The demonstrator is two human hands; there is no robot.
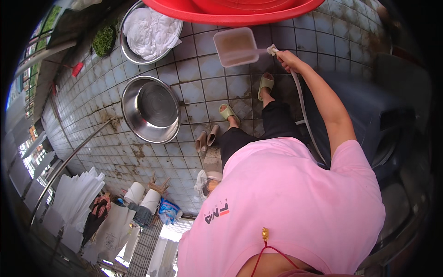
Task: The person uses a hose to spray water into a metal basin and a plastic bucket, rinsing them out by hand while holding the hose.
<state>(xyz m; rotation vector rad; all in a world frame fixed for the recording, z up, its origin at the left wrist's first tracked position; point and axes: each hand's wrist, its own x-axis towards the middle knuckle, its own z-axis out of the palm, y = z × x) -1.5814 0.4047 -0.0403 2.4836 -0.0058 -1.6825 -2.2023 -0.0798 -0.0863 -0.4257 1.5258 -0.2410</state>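
Observation:
My right hand (289, 61) grips a pale hose (300, 95) near its end, where a whitish piece (271, 50) is fitted. From it a spray of water shoots left into a translucent plastic tub (242, 63) on the tiles. Brownish liquid or a brown bottom shows inside the tub; I cannot tell which. Just beyond the tub is a large red basin (235, 19), cut off by the top of the view. To its left a steel basin (148, 62) holds bunched white cloth (148, 33). A second steel basin (157, 104) stands nearer me. My left hand is out of view.
A dark grey bulky object (342, 104) stands close on my right. Boots (207, 138) are left of my feet. A metal pole (74, 152) slants across the left side. White buckets (134, 193), hanging white cloths (76, 194) and a green leafy heap (104, 41) lie farther out.

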